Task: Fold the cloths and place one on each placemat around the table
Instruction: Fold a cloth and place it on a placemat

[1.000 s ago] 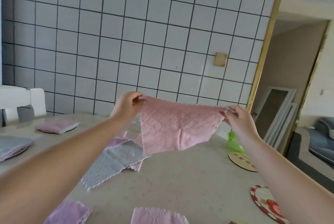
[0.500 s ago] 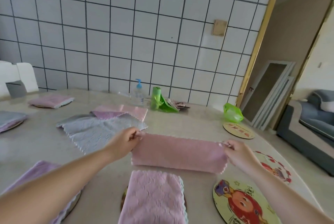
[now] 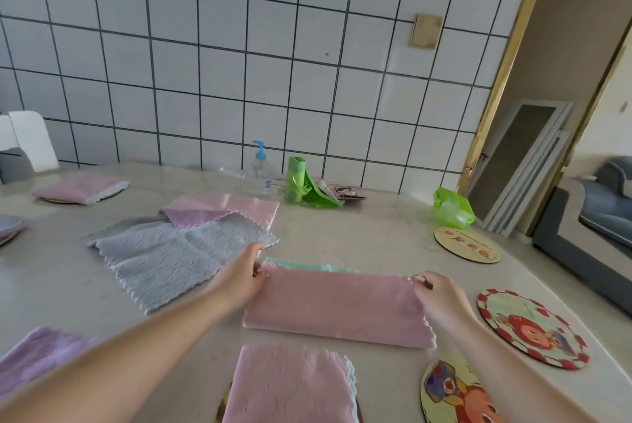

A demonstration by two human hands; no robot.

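Both hands are pinching the far corners of a pink cloth point(image 3: 337, 308) that is lying folded in half on the table point(image 3: 359, 241), a mint edge peeking out along its far side. The left hand point(image 3: 241, 274) is closing thumb and fingers on the left corner, and the right hand point(image 3: 436, 291) is nipping the right corner the same way.

Going from big to small around them: the table is running back to the tiled wall, with bare marble lying open beyond the pink cloth. A grey cloth point(image 3: 171, 258) is lying spread out flat to the left, its near corner just beside the left hand, and a lilac-and-pink cloth point(image 3: 222, 209) is overlapping its far edge. A folded pink cloth point(image 3: 290, 385) is sitting on a mat at the near edge. Three round placemats are lying bare on the right: a red-rimmed one point(image 3: 531, 328), a cartoon one point(image 3: 451, 395) cut off by the frame, and a pale one point(image 3: 466, 245) farther back. Another folded cloth point(image 3: 80, 187) is resting on a mat at far left. By the wall, a pump bottle point(image 3: 259, 171) is standing beside a green bag roll point(image 3: 297, 180); a green bag point(image 3: 452, 208) is sitting near the right edge, its contents unclear.
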